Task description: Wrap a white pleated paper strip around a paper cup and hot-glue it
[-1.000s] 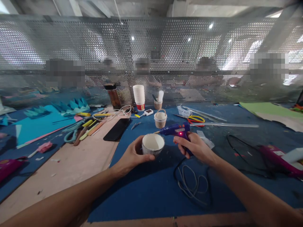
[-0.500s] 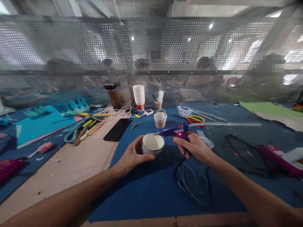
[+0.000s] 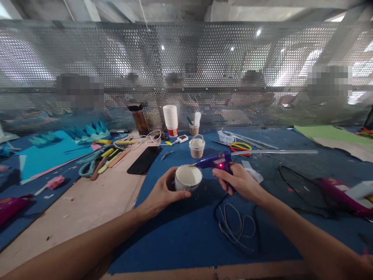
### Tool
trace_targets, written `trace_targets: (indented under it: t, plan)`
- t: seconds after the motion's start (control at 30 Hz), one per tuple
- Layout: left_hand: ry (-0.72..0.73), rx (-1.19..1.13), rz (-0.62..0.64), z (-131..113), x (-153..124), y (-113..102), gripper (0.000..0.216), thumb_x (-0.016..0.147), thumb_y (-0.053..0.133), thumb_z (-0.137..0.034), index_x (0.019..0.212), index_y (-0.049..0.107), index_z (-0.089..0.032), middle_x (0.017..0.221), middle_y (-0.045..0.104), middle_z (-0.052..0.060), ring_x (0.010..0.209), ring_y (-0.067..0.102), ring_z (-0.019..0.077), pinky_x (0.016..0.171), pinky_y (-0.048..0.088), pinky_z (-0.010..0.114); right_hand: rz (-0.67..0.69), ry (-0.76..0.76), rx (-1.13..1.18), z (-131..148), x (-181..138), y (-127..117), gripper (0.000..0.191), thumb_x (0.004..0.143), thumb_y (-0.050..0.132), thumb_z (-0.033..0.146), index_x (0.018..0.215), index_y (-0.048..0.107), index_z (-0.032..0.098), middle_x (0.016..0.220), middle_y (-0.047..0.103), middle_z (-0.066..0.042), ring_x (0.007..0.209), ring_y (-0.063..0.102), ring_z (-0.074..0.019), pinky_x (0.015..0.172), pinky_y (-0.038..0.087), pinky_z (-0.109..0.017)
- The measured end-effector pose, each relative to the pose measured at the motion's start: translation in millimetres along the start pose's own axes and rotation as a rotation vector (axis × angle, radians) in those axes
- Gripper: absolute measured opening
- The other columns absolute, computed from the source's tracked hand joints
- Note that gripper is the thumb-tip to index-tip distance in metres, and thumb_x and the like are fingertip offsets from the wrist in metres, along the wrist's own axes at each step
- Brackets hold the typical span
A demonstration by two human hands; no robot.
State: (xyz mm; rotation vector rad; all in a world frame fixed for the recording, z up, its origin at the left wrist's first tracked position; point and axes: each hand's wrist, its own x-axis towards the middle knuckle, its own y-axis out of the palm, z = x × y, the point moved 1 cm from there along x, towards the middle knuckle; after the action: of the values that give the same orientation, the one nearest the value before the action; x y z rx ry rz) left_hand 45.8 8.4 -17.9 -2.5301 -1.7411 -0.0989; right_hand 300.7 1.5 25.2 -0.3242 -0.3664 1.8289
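My left hand (image 3: 162,193) is wrapped round a small white paper cup (image 3: 188,177) held just above the blue table mat (image 3: 186,233). My right hand (image 3: 240,181) grips a blue glue gun (image 3: 215,160) with a red light lit on its side. The gun's nozzle points left and sits at the cup's far rim. A black cable (image 3: 234,223) runs from the gun and lies coiled on the mat under my right forearm.
A small cup basket with a handle (image 3: 197,147), a stack of paper cups (image 3: 170,119), a dark bottle (image 3: 140,118), a black phone (image 3: 143,160), yellow-handled scissors (image 3: 241,147), teal scissors (image 3: 89,164) and coloured paper (image 3: 46,154) lie beyond. A perforated metal screen (image 3: 186,74) backs the table, with people behind it.
The glue gun's nozzle has come slightly closer to the cup's rim. Both hands otherwise stay where they were.
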Motion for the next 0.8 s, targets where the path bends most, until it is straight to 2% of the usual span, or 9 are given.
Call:
trace_targets:
  t: [0.8]
  plan:
    - [0.036,0.025,-0.001,2.5,-0.5,-1.0,0.075,0.062,0.092,-0.026,0.129,0.058,-0.021,0.131,0.067,0.01,0.123,0.06,0.0283,0.103,0.047,0.04,-0.004,-0.007,-0.007,0.0,-0.5,-0.7,0.032,0.096,0.055,0.047,0.084,0.06,0.017,0.054,0.059,0.005,0.04,0.051,-0.0085,0.044,0.042,-0.021]
